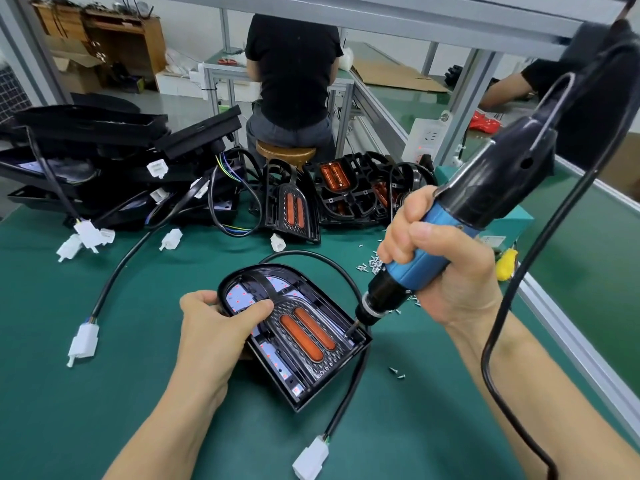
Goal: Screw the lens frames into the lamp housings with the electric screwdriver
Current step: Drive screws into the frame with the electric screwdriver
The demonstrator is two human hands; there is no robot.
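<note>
Blue grip wrapped tight in my right hand, electric screwdriver tip down in the lens frame's far corner. My left hand clamps the lamp housing flat on green mat. Driving this screw; next needs another from the loose screws.
</note>
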